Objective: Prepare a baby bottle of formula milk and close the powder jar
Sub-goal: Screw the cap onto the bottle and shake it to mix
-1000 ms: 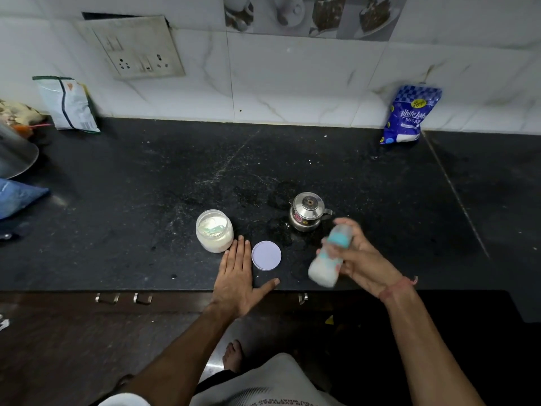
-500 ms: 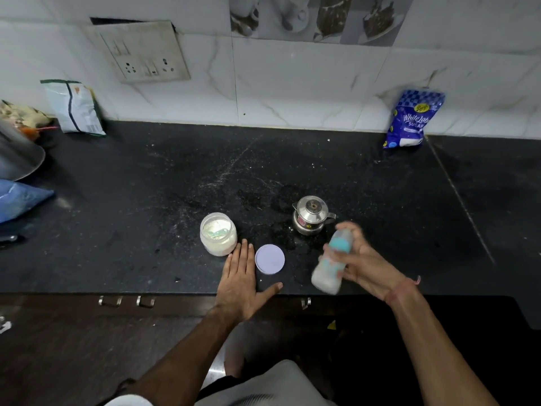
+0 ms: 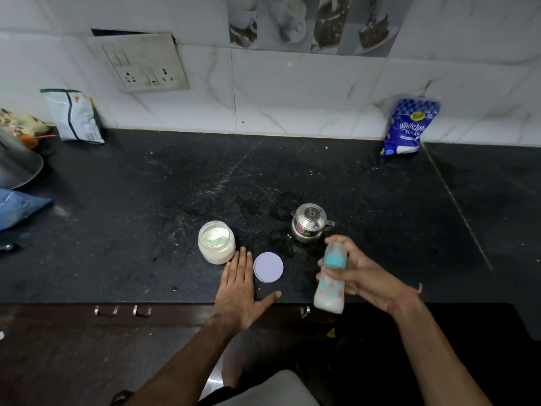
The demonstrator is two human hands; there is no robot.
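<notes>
My right hand point(image 3: 364, 273) grips a baby bottle point(image 3: 330, 278) with a teal collar and white milk inside, held tilted above the counter's front edge. The powder jar point(image 3: 216, 242) stands open on the black counter point(image 3: 131, 224), white powder and a scoop visible inside. Its pale lilac lid point(image 3: 268, 267) lies flat to the right of the jar. My left hand point(image 3: 238, 291) rests flat on the counter between jar and lid, fingers straight, thumb spread beneath the lid.
A small steel pot point(image 3: 309, 222) with a lid stands behind the bottle. A blue sugar bag point(image 3: 407, 127) leans on the tiled wall at right. A white packet point(image 3: 73, 115), a steel vessel point(image 3: 14, 165) and a blue bag point(image 3: 17, 206) sit at far left.
The bottle in my right hand has shifted slightly and changed its tilt, appearing blurred earlier. My left hand stays flat on the counter. The jar and lid have not moved.
</notes>
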